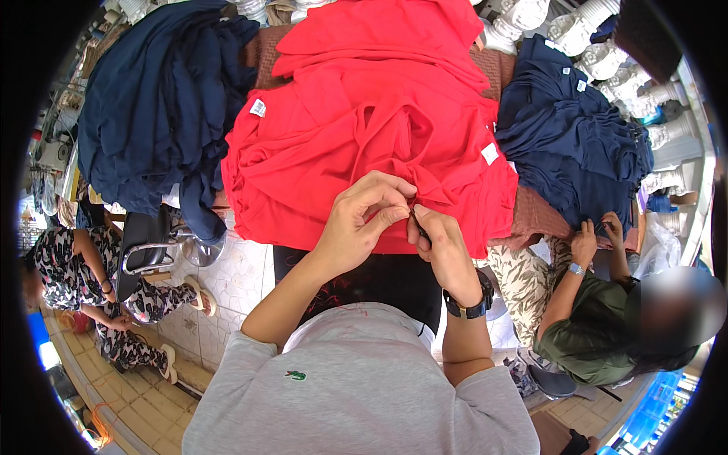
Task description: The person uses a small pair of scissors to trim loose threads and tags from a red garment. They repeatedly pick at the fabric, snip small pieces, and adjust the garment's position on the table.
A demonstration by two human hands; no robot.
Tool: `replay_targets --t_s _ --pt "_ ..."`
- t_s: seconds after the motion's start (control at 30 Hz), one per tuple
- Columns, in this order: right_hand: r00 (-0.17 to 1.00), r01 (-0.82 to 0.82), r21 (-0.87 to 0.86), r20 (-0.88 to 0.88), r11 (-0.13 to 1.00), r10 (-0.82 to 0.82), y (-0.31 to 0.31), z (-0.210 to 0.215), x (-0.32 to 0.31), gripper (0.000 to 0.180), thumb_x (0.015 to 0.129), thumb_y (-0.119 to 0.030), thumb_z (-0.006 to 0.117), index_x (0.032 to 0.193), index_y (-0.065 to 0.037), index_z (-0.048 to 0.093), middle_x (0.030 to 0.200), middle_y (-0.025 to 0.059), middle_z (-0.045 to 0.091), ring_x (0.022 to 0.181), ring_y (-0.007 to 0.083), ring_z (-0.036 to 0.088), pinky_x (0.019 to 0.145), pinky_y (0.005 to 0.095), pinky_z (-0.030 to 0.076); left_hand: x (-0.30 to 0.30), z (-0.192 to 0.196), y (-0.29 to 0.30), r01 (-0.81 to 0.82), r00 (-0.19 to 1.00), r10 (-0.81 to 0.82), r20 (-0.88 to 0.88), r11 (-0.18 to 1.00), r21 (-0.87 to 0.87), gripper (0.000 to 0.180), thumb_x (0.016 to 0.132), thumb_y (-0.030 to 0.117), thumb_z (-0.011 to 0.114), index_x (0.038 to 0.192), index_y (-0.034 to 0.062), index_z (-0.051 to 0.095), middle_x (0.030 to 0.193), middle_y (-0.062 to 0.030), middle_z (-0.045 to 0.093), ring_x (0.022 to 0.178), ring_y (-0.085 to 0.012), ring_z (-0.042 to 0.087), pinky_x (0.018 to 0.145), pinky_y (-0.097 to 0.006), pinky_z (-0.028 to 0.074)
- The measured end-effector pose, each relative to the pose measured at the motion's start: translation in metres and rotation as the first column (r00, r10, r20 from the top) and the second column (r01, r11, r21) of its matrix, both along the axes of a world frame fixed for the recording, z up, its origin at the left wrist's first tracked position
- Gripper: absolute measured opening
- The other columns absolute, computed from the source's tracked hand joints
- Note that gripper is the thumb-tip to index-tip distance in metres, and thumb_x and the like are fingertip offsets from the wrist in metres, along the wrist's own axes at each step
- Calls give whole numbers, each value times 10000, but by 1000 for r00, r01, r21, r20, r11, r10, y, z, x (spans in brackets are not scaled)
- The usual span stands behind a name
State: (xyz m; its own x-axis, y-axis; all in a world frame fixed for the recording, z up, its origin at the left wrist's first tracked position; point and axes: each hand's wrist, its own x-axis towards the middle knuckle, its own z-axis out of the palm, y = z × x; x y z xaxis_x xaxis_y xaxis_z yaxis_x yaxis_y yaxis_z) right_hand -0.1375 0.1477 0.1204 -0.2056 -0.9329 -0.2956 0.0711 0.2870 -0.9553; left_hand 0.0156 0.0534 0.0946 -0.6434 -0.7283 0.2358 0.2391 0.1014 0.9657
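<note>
I see a light grey short-sleeved shirt (pixel 356 387) with a small green emblem (pixel 295 375) on the chest. Both forearms are bare below the sleeves. A black wristwatch (pixel 472 302) with a dark strap circles my right wrist.

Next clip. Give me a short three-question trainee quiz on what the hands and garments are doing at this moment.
1. True or false: both of the person's hands meet at the near edge of the red garment.
2. Which wrist carries the dark wristwatch? A) left B) right C) neither
3. What lies on either side of the red pile?

Key
1. True: the left hand pinches the red cloth with its fingertips, and the right hand touches the same spot, seemingly with a small dark tool that is too hidden to name.
2. B.
3. Navy garments: a heap at the left and a pile at the right, which a seated co-worker's hands are handling.
</note>
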Motion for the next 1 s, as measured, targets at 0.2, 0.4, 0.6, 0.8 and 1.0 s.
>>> replay_targets --t_s 0.2,0.4,0.6,0.8,1.0 --pt "981 110 -30 165 993 -103 -7 -2 5 477 1061 -365 453 704 -52 493 595 -51 347 500 54 276 469 270 214 -1 -4 -1 -22 1000 21 -9 997 -74 25 927 -20 669 935 -28 647 1148 -116 637 1002 -176 651 863 -301 544" --pt "958 184 -165 249 969 -139 -4 -15 0 427 1060 -368 446 747 -78 458 638 -50 327 528 48 263 472 250 191 5 6 4 -116 990 110 -83 991 -72 25 921 -26 672 928 -19 649 1088 -104 645 951 -178 649 841 -301 537" --pt "923 345 -315 -57 884 -381 22 12 -18 133 996 -178 617 1001 -74 534 651 -55 375 571 21 319 515 203 223 79 44 -7 321 912 -336 237 942 98 60 915 -7 684 968 5 660 871 -81 649 813 -163 660 780 -276 524" --pt "956 181 -285 -173 941 -236 2 4 0 411 974 -28 630 1366 -34 509 610 -49 508 559 23 464 524 212 325 35 55 -6 51 918 141 371 885 -462 365 843 80 747 1196 53 657 1216 -111 598 1106 -301 597 921 -394 490" --pt "963 175 -313 -143 933 -229 -17 -10 -3 229 994 -46 619 1217 0 591 639 -17 554 581 35 505 538 217 379 -15 35 -37 43 895 273 352 733 -678 298 840 48 729 1134 44 678 1123 -99 644 1083 -297 609 898 -385 509"
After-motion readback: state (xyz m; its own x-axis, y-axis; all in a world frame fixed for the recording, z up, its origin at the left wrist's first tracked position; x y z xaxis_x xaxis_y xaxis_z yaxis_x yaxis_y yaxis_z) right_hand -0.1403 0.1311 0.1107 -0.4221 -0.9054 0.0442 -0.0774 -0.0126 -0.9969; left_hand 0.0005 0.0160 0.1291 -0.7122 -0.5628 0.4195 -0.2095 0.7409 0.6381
